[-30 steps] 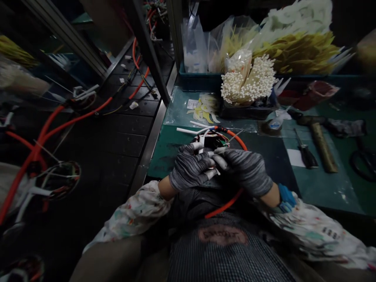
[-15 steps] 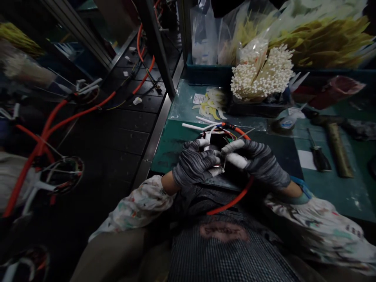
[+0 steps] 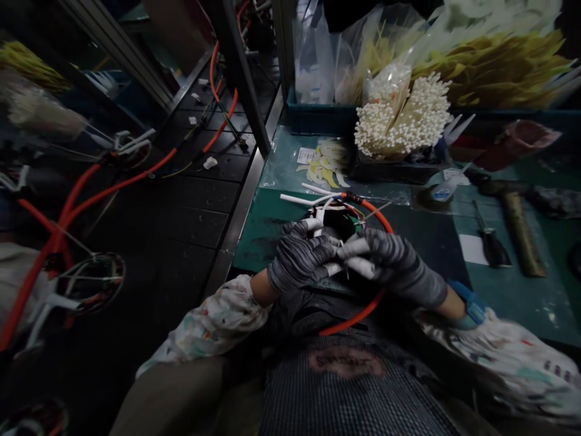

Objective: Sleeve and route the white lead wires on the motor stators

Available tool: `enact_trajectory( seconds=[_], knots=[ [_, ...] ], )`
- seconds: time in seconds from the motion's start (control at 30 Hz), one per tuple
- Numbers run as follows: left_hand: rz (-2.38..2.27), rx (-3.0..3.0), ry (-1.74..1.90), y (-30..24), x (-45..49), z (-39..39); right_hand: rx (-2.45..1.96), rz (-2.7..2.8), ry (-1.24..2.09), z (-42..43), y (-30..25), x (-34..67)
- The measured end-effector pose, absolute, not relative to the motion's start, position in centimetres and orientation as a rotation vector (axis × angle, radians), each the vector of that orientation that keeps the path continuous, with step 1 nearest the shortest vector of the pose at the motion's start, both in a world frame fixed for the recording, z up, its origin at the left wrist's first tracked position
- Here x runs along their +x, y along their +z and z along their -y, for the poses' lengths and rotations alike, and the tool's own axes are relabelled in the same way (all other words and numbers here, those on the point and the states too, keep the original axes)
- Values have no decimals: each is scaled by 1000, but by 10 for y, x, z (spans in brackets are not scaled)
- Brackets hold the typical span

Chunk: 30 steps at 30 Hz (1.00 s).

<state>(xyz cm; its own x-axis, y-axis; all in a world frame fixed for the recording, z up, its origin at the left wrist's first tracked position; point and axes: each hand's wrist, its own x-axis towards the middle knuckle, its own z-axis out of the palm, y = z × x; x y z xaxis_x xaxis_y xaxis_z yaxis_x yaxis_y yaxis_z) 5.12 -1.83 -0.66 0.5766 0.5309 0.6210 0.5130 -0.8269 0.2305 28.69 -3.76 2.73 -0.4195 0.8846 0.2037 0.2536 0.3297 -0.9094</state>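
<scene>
My left hand [image 3: 299, 259] and my right hand [image 3: 396, 261], both in grey striped gloves with white fingertips, meet at the near edge of the green mat [image 3: 267, 227]. Their fingers are curled and pinched together on a small wire bundle [image 3: 338, 219] with thin coloured wires and white ties. An orange cable [image 3: 363, 306] loops from that bundle round under my right hand toward my lap. What the fingertips pinch is too small to make out.
A bunch of white cable ties [image 3: 402, 118] stands behind the hands, with bags of yellow and white ties [image 3: 490, 57] further back. A hammer [image 3: 517, 221] and a screwdriver [image 3: 488, 239] lie at the right. Orange cables [image 3: 91, 194] run over the dark belt at the left.
My right hand's fingers have lowered and closed in toward the left hand over the bundle. The view has shifted slightly.
</scene>
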Motion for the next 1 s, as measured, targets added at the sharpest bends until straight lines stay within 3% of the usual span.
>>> enact_trajectory(
  seconds=[0.2, 0.37, 0.6, 0.7, 0.83, 1.0],
  knots=[
    [-928, 2725, 1070, -9, 53, 19, -1189, 1776, 1018, 60, 7, 286],
    [-1012, 2619, 1069, -18, 60, 20, -982, 1912, 1111, 56, 24, 271],
    [-1062, 2534, 1300, -19, 62, 29, -1045, 1649, 570, 13, 16, 241],
    [-1069, 2481, 1343, -22, 53, 45, -1168, 1465, 343, 12, 12, 275],
    [-1387, 1990, 1439, -34, 34, 55, -1507, 1310, 112, 8, 7, 363],
    [-1037, 1735, 1043, -27, 38, 10, -1795, 1411, 56, -28, -12, 444]
  ],
)
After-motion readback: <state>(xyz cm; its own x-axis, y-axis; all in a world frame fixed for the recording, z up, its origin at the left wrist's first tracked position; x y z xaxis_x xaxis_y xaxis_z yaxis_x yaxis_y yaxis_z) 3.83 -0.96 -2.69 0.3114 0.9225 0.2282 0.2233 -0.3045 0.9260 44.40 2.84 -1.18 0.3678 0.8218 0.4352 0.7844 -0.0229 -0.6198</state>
